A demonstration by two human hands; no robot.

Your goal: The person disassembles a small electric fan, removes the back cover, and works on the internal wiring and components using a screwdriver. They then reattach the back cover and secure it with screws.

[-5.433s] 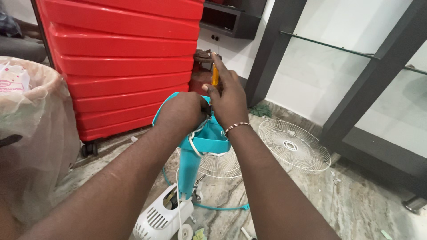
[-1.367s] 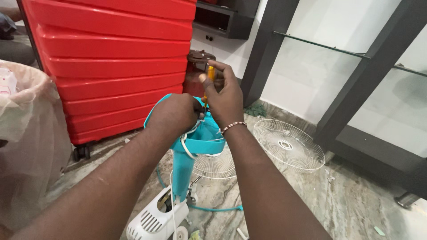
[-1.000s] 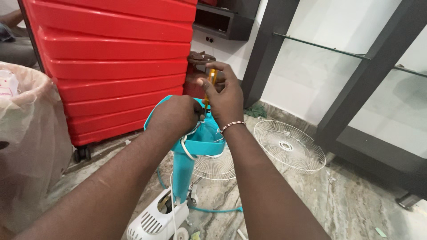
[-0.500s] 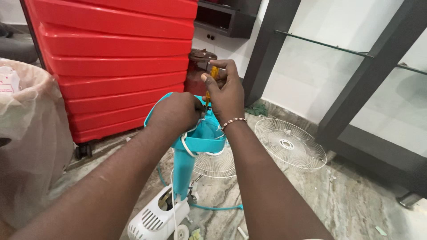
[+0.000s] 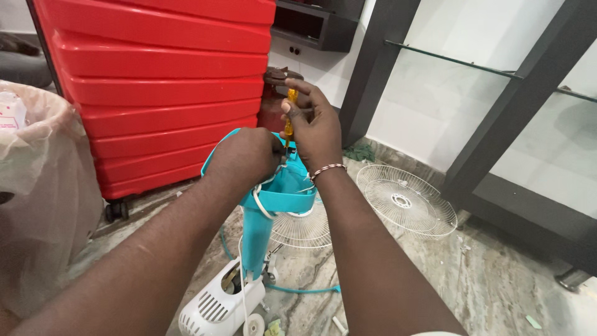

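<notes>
The right hand (image 5: 314, 127) grips the yellow screwdriver (image 5: 290, 113) tight, pointing straight down into the teal fan part (image 5: 280, 186) (left hand (image 5: 245, 155) holds it).

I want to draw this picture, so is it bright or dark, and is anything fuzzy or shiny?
Head view: bright, even light; the red suitcase has soft shiny streaks on its ridges; the forearms look stretched near the bottom edge; the right hand with the yellow-handled screwdriver, the left hand and the teal fan housing are sharp; the wire fan grille casts only a faint shadow on the marble floor.
</notes>
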